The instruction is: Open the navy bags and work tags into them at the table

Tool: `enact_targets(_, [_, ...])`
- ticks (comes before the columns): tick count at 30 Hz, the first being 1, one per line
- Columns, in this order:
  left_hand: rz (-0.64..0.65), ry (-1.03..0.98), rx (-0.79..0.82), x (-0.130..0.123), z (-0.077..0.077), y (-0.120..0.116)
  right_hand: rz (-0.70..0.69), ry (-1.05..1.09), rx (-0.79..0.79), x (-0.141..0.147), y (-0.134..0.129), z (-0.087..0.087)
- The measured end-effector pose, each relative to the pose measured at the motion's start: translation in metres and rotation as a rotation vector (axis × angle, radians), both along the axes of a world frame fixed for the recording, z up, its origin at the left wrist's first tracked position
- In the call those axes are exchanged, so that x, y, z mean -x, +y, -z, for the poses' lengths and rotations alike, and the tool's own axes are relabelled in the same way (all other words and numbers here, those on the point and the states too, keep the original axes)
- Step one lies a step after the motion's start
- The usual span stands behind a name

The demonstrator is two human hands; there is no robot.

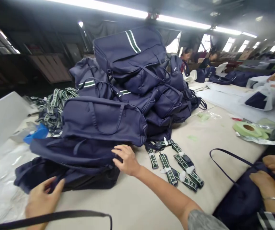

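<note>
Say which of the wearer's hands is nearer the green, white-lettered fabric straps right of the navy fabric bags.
Right: the right hand is just left of the straps, not touching; the left hand is farther left, by the bags.

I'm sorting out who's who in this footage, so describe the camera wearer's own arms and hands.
The left hand and right hand are ungloved. The right forearm is bare, with no watch or bracelet visible; above it is a mottled grey sleeve. Little of the left arm shows, without any sleeve.
</note>
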State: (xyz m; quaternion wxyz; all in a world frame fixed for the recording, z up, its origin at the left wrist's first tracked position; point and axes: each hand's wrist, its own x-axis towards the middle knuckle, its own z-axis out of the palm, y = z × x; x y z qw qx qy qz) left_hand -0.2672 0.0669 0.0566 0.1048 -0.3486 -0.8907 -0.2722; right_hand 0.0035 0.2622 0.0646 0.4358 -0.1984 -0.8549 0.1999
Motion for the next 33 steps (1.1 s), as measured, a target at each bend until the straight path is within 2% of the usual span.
enact_targets(3, [0.116,-0.091,0.024,-0.030,-0.004,0.017,-0.154,-0.110,-0.004,0.024,-0.018,0.010])
enact_targets(5, [0.109,-0.180,0.083,-0.039,-0.013,0.034,-0.143,-0.174,0.016,0.039,-0.019,0.016])
enact_targets(9, [-0.046,-0.323,0.237,-0.033,-0.020,0.061,-0.024,-0.301,0.015,0.064,-0.010,0.015])
enact_targets(13, [-0.149,-0.472,0.257,-0.021,-0.019,0.069,0.113,-0.361,0.026,0.085,0.002,0.000])
enact_targets(18, [-0.185,-0.480,0.209,-0.021,-0.016,0.056,0.315,-0.125,0.335,0.108,0.019,-0.017])
enact_targets(20, [-0.154,-0.481,0.179,-0.025,-0.011,0.045,0.355,-0.024,0.441,0.113,0.025,-0.020])
enact_targets(24, [0.057,-0.298,0.081,-0.032,0.016,0.017,0.334,0.117,0.529,0.114,0.033,-0.026])
enact_targets(29, [0.198,-0.100,0.022,-0.025,0.053,-0.011,0.176,0.225,0.503,0.107,0.030,-0.046])
enact_targets(33, [0.264,0.082,-0.041,-0.020,0.067,-0.012,0.060,0.289,0.449,0.097,0.012,-0.064])
